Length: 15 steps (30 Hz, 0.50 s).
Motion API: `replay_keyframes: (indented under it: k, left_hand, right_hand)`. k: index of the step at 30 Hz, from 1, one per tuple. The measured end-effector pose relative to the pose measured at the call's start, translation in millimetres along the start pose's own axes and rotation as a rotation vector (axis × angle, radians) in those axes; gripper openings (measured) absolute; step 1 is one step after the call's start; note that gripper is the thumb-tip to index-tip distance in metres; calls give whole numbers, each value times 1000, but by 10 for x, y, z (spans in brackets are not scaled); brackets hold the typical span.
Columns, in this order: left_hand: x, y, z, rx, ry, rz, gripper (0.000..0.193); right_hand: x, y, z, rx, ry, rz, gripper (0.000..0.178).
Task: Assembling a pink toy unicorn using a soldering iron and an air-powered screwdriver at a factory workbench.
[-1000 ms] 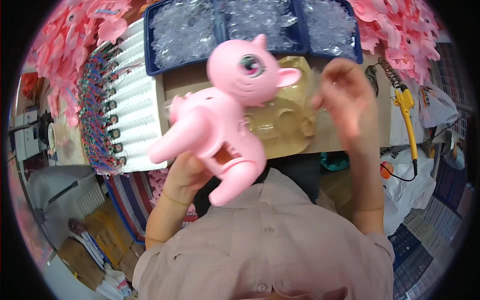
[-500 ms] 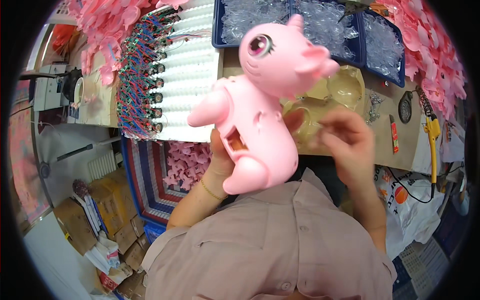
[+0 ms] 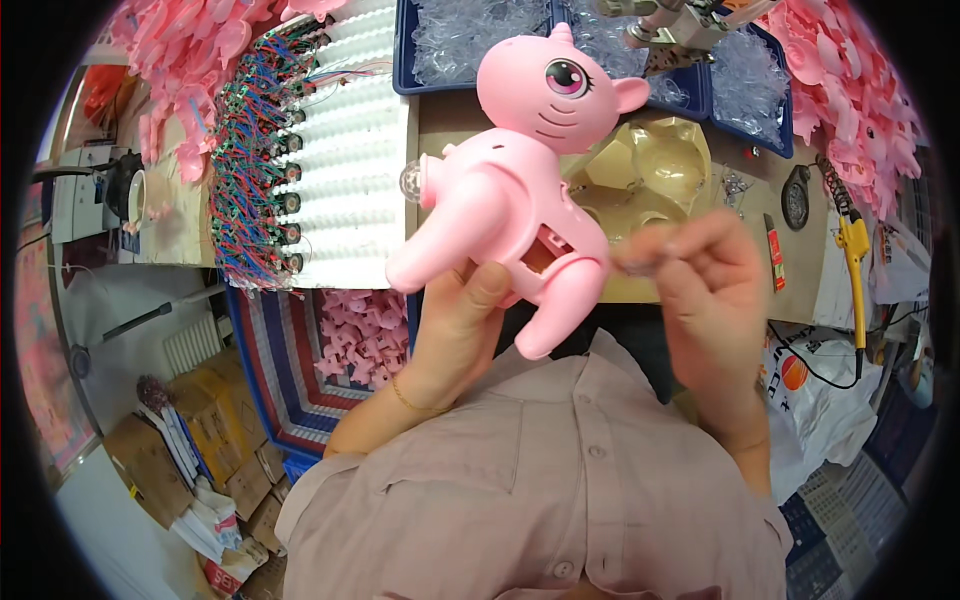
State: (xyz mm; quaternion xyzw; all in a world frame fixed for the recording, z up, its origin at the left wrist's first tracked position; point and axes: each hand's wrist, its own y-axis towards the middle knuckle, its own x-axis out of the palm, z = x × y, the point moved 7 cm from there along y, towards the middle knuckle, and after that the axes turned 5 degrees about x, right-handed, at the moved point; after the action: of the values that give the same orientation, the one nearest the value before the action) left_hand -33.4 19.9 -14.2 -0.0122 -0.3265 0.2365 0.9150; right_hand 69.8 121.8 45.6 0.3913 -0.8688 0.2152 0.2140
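A pink toy unicorn (image 3: 480, 215) is held up in the middle by my left hand (image 3: 455, 325), which grips its underside near the legs. An eye is printed on its head, and an uncovered opening (image 3: 548, 250) shows in its body. A clear faceted knob (image 3: 410, 184) sticks out from its back at the left. To the right of the toy, close to its rear end, my right hand (image 3: 710, 290) has its thumb and fingers pinched together. Something small and greyish may be between those fingertips, but motion blurs it.
Wired circuit parts (image 3: 255, 165) line a white ribbed tray (image 3: 350, 190) at left. Blue bins of clear plastic parts (image 3: 470, 40) stand behind, below a metal fixture (image 3: 675, 30). A yellowish plastic tray (image 3: 670, 160), red cutter (image 3: 773, 252) and yellow-handled tool (image 3: 855, 245) lie right.
The toy has turned in my left hand, so its eye faces me and the clear knob shows at its back. My right hand has moved slightly, its fingers now pinched near the toy's rear.
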Motion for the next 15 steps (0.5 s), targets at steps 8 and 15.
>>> replay_keyframes:
  k: [8, 15]
  left_hand:
    - [34, 9, 155, 235, 22, 186, 98]
    - [97, 34, 164, 119, 87, 112, 95]
  right_hand:
    - [85, 122, 170, -163, -495, 75, 12]
    - [14, 202, 87, -190, -557, 110, 62]
